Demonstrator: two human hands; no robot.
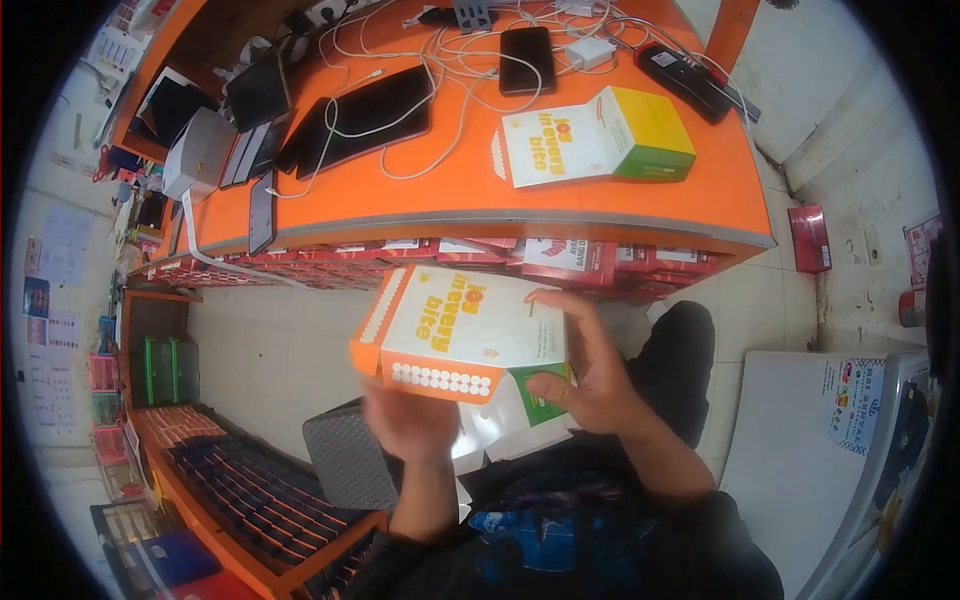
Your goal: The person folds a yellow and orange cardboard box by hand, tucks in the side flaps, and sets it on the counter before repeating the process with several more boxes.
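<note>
A white, orange and green cardboard box [465, 315] printed "joy in every bite" is held above my lap, over the floor in front of the table. My right hand [592, 375] grips its right end, thumb on the near green side and fingers on the printed top. My left hand [408, 415], smeared by motion, touches the orange left end from below; its fingers are mostly hidden behind the box. White and green open flaps [520, 430] hang beneath the right part. A similar box [600, 140] with a yellow and green end lies on the table.
The orange table [440, 185] bears a dark tablet [375, 120], a phone [527, 60], tangled white cables and a red-black device [682, 80]. Red boxes [570, 255] are stacked under it. A dark patterned stool [348, 455] stands at left, a white appliance [800, 440] at right.
</note>
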